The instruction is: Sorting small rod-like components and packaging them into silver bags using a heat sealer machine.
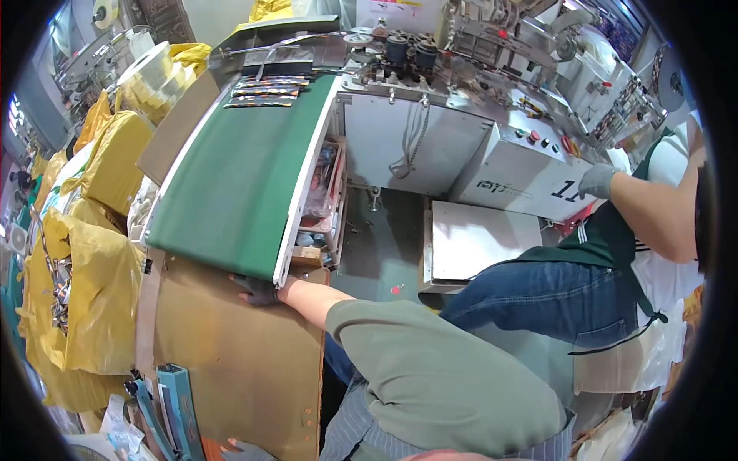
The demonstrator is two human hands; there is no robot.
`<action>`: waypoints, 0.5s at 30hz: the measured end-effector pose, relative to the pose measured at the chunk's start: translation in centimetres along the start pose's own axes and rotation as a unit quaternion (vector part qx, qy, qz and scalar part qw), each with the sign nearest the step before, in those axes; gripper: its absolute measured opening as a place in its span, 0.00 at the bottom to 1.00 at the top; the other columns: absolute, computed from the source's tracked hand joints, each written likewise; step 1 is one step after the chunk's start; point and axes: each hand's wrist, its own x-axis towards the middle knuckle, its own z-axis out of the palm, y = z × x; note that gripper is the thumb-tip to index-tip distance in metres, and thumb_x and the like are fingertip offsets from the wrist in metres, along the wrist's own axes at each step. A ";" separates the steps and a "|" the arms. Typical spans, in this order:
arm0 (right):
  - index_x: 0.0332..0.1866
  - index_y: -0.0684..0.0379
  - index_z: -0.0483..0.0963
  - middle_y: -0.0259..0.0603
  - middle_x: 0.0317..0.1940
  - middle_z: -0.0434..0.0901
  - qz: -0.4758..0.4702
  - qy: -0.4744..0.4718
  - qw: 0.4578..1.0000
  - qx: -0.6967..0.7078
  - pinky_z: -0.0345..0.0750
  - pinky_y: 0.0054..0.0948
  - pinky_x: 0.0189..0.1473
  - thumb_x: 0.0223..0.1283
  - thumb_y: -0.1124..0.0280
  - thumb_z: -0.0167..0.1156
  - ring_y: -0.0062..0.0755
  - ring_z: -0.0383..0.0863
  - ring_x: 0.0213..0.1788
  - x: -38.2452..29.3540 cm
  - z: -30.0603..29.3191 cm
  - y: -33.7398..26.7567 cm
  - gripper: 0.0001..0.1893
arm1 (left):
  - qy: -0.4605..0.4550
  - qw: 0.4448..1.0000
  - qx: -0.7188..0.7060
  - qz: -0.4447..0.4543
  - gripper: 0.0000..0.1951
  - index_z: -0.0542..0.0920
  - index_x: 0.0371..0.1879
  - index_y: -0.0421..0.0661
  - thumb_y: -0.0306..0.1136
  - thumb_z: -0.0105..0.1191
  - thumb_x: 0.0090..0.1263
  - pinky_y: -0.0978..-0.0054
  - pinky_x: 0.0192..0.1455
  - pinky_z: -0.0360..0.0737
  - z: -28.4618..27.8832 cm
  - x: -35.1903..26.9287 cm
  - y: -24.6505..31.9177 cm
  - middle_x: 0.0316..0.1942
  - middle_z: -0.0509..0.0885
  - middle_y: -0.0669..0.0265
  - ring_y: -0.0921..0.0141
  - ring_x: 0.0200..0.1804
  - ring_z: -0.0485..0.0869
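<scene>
My right hand (258, 290), in a grey glove with bare fingertips, lies on a brown board tabletop (242, 351) at the near end of a green conveyor belt (230, 184). The belt's end hides part of this hand, and its visible fingertips are apart with nothing seen in them. At the bottom edge of the view is my left hand (247, 452), gloved the same way and largely cut off. A teal hand impulse sealer (177, 403) stands near it. Several slim dark printed packets (268, 92) lie in a row on the belt's far end.
Yellow plastic sacks (98, 288) crowd the left side. A co-worker (553, 288) stands at right, by a machine control box (519, 167) with buttons. A white platform (484, 236) sits on the floor. Beside the conveyor is a shelf rack (331, 201) with bagged items.
</scene>
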 end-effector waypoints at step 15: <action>0.61 0.58 0.70 0.51 0.56 0.74 -0.006 0.045 0.999 0.004 0.68 0.44 0.61 0.57 0.53 0.56 0.49 0.73 0.58 0.1 0.8 -0.4 0.28 | 0.069 0.994 0.029 0.076 0.24 0.80 0.43 0.35 0.49 0.49 0.69 0.53 0.47 0.78 1.8 -0.3 -2.1 0.42 0.82 0.46 0.49 0.44 0.80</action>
